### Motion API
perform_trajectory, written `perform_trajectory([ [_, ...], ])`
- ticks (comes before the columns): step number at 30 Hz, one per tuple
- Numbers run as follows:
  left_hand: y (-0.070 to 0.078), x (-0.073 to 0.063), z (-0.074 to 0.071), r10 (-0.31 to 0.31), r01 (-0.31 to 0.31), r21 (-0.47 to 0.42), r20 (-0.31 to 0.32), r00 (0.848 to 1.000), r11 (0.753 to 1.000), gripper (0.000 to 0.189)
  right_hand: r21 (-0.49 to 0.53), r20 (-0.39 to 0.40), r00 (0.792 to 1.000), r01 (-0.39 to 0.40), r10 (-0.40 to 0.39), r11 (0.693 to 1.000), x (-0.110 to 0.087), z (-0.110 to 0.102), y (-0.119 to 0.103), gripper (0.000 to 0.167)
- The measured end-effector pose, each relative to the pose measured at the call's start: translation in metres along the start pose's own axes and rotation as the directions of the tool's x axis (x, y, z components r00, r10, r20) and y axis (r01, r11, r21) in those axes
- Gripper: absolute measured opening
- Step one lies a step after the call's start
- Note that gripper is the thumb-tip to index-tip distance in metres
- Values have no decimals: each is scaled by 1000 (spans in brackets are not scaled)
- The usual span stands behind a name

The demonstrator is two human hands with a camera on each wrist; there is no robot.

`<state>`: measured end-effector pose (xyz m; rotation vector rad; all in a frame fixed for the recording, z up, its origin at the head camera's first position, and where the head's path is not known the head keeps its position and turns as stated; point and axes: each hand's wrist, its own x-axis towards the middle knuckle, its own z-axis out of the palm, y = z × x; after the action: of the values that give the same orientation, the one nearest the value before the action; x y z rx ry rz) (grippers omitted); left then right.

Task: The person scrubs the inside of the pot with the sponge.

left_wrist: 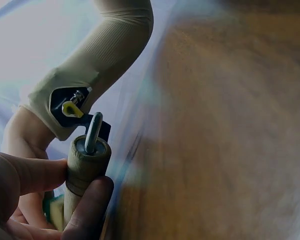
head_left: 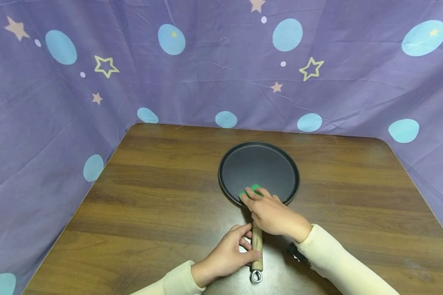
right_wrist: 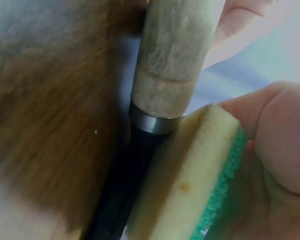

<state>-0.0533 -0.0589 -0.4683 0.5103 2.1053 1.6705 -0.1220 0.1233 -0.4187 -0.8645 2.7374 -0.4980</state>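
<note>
A round black frying pan (head_left: pixel 260 166) lies on the table with its wooden handle (head_left: pixel 257 241) towards me. My left hand (head_left: pixel 227 254) grips that handle near its end, thumb on one side and fingers on the other; a metal hanging ring (left_wrist: pixel 94 132) sticks out past the grip. In my right hand (head_left: pixel 277 214) is a sponge (right_wrist: pixel 190 185), yellow with a green scouring side. The green side faces the palm, and the yellow part lies close along the handle's black neck (right_wrist: pixel 122 185). In the head view the sponge overlaps the pan's near rim, mostly hidden under the fingers.
The brown wooden table (head_left: pixel 162 188) spreads out around the pan. Behind it and to both sides hangs a purple curtain (head_left: pixel 214 82) with stars and blue dots. A dark mount (left_wrist: pixel 70 107) is strapped at the right wrist, over the cream sleeve (head_left: pixel 339 254).
</note>
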Motion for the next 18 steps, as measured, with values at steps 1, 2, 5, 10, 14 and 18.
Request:
perform_trajectory([
  [1,0,0,0,0,0,3,-1,1000,1000,79,-1,3,1000,0,0,1000,2,0,0,52],
  [2,0,0,0,-1,1,4,-1,1000,1000,79,-2,4,1000,0,0,1000,4,1,1,52],
  [5,0,0,0,-3,3,10,-2,1000,1000,78,-1,5,1000,4,-4,1000,9,2,1,52],
  [10,1,-1,0,-4,4,-3,2,1000,1000,77,6,-6,1000,3,-2,1000,17,3,3,52],
  [14,2,0,0,-16,16,-12,8,1000,1000,78,5,-15,1000,0,0,1000,23,3,4,53],
  [18,2,0,0,-15,15,-13,8,1000,1000,77,6,-5,1000,-4,4,1000,32,2,4,54],
])
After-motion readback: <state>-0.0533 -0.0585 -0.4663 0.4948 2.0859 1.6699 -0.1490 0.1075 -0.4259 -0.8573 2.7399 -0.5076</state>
